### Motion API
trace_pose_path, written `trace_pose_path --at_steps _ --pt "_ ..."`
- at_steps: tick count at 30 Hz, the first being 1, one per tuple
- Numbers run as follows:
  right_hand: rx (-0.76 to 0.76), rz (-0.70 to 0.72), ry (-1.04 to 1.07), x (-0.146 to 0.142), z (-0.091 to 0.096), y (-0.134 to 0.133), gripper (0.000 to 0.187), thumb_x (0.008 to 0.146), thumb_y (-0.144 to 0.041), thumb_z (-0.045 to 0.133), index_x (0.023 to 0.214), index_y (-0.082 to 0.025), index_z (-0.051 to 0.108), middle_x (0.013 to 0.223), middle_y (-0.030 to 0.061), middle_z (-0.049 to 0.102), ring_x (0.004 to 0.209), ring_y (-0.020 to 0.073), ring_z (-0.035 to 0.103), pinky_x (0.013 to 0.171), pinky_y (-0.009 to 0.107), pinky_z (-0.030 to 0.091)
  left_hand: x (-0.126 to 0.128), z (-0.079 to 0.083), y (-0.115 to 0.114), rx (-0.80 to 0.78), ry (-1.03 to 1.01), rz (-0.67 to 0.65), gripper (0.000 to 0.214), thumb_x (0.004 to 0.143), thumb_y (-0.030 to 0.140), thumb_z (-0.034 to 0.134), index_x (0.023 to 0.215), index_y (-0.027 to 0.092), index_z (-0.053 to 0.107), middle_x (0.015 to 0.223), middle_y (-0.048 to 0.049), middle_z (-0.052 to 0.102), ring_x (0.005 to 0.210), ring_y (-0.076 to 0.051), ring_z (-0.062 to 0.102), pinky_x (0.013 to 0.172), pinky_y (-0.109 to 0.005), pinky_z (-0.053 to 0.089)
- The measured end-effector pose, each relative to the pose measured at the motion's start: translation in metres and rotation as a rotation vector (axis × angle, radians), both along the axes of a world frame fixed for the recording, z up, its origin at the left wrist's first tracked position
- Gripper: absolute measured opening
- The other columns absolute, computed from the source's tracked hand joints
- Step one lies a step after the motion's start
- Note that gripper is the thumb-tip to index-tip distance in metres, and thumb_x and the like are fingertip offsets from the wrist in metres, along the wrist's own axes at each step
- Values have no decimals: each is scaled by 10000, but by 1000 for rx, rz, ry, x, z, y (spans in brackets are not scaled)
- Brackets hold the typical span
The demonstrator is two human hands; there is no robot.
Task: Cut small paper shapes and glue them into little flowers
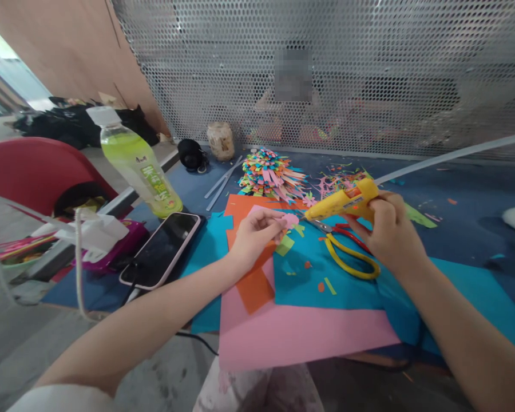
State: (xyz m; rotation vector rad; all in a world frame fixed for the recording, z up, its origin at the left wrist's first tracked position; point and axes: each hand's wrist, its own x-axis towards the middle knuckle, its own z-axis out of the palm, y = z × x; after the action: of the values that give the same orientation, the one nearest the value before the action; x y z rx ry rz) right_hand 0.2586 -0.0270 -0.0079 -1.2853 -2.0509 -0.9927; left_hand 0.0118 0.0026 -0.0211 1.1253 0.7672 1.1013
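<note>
My right hand (390,232) is closed round a yellow glue gun (341,203), whose nozzle points left at a small pink paper piece (290,220). My left hand (255,234) pinches that pink piece just above the orange paper (251,286). Yellow-handled scissors (347,254) lie on the teal sheet (352,286) under the glue gun. A pink sheet (300,332) hangs over the near table edge.
A heap of multicoloured fringed paper (270,171) lies behind the sheets, with scraps beside it. A phone (163,249) and a green drink bottle (139,163) stand at the left. A perforated metal screen (369,68) closes the back. A red chair (34,171) is at far left.
</note>
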Motion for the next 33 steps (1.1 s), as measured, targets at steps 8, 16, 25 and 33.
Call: trace_pose_path --at_steps 8,16,25,33 --pt "-322 -575 295 22 -6 11 406 760 -299 612 1034 -102 386 1032 189 505 878 273 571 669 321 472 1 4 -3 -2 -5 -9 229 655 288 708 794 145 597 603 23 589 469 -53 500 513 -200 408" --pt "-388 -893 471 37 -19 19 470 784 -322 523 1059 52 446 964 320 558 907 397 577 682 444 453 0 0 -3 3 -7 -30 229 660 285 708 810 145 606 620 15 603 475 -53 506 511 -198 416" --pt "-403 -864 481 43 -38 18 465 726 -417 556 928 2 573 883 369 572 868 475 555 600 575 411 1 0 -5 -43 -48 -113 248 649 280 728 805 146 588 569 25 595 463 -66 524 477 -198 405" --pt "-584 63 172 -3 -6 5 175 827 -363 538 876 -207 602 843 53 644 832 203 588 788 370 420 6 -5 -6 5 -24 -225 240 663 298 721 782 141 585 530 32 584 428 -69 519 459 -207 402"
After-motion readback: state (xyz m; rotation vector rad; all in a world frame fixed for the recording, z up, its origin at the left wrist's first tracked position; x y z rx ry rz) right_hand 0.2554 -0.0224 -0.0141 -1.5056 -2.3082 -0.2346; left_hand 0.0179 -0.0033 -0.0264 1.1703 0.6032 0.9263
